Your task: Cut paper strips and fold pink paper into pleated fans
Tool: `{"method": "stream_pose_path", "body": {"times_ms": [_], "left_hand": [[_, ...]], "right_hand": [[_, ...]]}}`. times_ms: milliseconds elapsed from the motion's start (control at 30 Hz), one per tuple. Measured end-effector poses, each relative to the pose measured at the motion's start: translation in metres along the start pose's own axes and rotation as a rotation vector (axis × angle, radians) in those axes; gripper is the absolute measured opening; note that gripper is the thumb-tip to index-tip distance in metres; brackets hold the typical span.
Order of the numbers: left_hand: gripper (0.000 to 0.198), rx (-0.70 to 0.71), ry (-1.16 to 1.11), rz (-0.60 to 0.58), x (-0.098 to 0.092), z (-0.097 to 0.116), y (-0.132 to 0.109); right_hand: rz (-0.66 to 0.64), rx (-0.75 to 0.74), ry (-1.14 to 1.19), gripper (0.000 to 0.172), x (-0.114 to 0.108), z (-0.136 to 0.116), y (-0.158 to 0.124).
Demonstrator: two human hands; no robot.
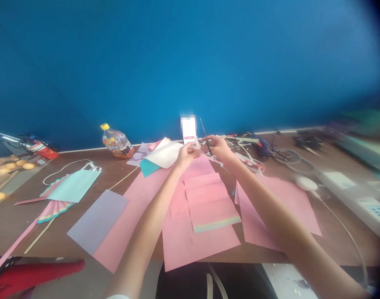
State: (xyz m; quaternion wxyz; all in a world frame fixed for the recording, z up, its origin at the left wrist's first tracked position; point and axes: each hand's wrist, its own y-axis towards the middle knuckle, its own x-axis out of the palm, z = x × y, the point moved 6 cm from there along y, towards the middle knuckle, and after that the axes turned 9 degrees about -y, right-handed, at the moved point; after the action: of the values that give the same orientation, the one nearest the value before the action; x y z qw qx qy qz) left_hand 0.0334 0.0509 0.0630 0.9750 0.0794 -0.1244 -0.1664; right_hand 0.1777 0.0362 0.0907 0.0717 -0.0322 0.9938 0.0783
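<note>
My left hand (188, 153) is closed, its fingertips pinching a small whitish strip (197, 143) that looks translucent. Close beside it, my right hand (219, 147) is closed around a thin dark stick-like tool (206, 136); its slender end points up and its thicker black part runs down by the fingers. The exact kind of tool is too blurred to tell. Below both hands, a folded pink sheet (210, 199) with a pale yellow-green band along its edge lies on larger pink paper (202, 251). A phone-like white screen (189, 128) leans on the wall just behind the hands.
Left are a yellow-capped bottle (117, 143), a face mask (74, 187), a pleated paper fan (57, 209) and lavender paper (98, 220). White and teal sheets (165, 153) lie at the back. Cables (289, 160), a white mouse-like object (306, 183) and a power strip (353, 199) are right.
</note>
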Motion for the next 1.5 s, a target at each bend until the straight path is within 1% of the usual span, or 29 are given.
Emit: {"method": "stream_pose_path", "body": {"times_ms": [233,300,400,467,600,733,867,1000,1133,1267,1400,1500], "left_hand": [[0.053,0.006,-0.006,-0.065,0.003,0.001,0.0],[0.05,0.013,0.002,-0.056,0.001,0.0,0.002],[0.047,0.031,0.009,0.004,-0.003,-0.001,0.003],[0.047,0.065,0.0,0.033,-0.004,0.001,0.004],[0.05,0.14,-0.064,0.053,-0.004,0.007,0.003],[0.039,0.134,-0.037,0.03,-0.002,0.011,0.002],[0.039,0.119,0.007,-0.001,-0.002,0.014,0.001],[0.04,0.152,0.053,0.054,-0.007,0.023,-0.002],[0.044,0.167,0.017,0.128,-0.011,0.032,-0.005],[0.048,0.204,-0.043,0.193,-0.019,0.039,-0.005],[0.054,0.216,-0.1,0.223,-0.028,0.041,-0.003],[0.057,0.231,-0.111,0.236,-0.032,0.044,-0.003]], "right_hand": [[-0.006,-0.057,-0.041,0.043,-0.001,-0.004,0.0],[-0.009,-0.086,-0.054,0.043,0.0,-0.004,0.0],[-0.001,-0.107,-0.069,0.043,0.001,-0.003,0.001],[-0.002,-0.109,-0.076,0.044,0.001,-0.003,0.002],[-0.009,-0.114,-0.078,0.043,0.002,-0.004,0.001],[-0.048,-0.113,-0.101,0.045,0.005,-0.005,0.0],[-0.063,-0.126,-0.095,0.046,0.006,-0.008,-0.001],[-0.094,-0.148,-0.151,0.04,0.006,-0.011,-0.003],[-0.198,-0.156,-0.249,0.033,0.005,-0.011,-0.006],[-0.294,-0.12,-0.312,0.03,0.0,-0.004,-0.008],[-0.324,-0.099,-0.381,0.027,-0.002,0.004,-0.008],[-0.352,-0.081,-0.419,0.025,0.001,0.009,-0.008]]}}
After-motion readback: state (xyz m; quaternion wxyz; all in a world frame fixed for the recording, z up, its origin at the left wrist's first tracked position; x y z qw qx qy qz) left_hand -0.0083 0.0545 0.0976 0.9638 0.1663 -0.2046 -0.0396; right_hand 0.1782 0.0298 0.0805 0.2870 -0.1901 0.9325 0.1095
